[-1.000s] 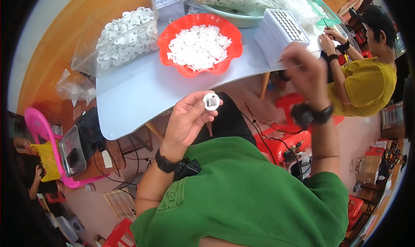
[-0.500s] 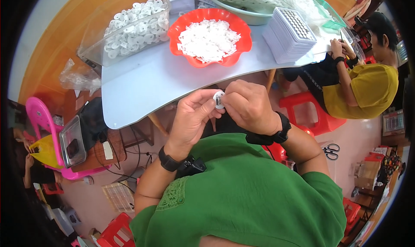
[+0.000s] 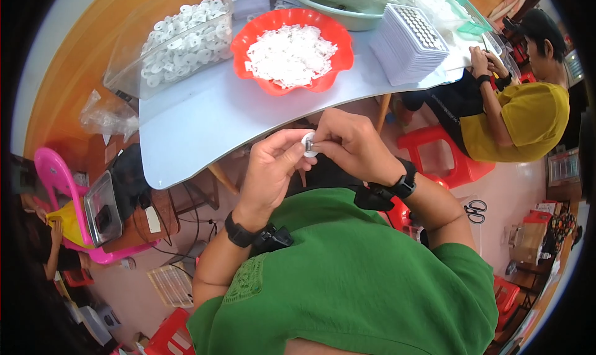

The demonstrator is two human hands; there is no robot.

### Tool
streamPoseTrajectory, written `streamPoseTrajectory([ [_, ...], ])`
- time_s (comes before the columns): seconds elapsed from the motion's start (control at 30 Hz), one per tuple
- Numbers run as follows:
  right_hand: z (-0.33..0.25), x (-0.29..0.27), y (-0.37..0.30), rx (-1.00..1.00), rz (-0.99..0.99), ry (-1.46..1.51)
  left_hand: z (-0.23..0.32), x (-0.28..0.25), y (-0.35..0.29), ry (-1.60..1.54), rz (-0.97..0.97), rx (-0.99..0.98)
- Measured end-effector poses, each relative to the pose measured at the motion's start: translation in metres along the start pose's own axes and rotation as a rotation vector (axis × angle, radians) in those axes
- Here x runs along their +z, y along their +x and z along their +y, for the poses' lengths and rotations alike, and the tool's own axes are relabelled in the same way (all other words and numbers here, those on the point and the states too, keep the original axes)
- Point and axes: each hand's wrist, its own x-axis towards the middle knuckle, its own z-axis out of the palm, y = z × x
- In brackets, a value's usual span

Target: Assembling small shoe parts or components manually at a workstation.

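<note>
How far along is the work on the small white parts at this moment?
Done: a clear bin on the table holds many white round pieces. In hand: left hand and right hand together hold one small white ring. Left: the red bowl is heaped with loose white parts.

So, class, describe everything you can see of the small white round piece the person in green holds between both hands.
The small white round piece is a disc, plastic by its look, with a darker grey part at its middle. It is held in the air in front of the person's chest, just off the near edge of the pale table. The left hand pinches it from the left side, and the right hand touches it with its fingertips from the right. Its finer detail is too small to tell.
</note>
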Motion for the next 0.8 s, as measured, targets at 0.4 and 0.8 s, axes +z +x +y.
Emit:
streamPoseTrajectory([
  [0.4,0.005,-0.076,0.006,0.251,0.129,0.174,0.005,-0.004,0.003,0.095,0.045,0.001],
  [0.8,0.113,-0.241,0.036,0.455,0.28,-0.518,0.001,-0.012,0.013,-0.08,0.034,-0.023],
])
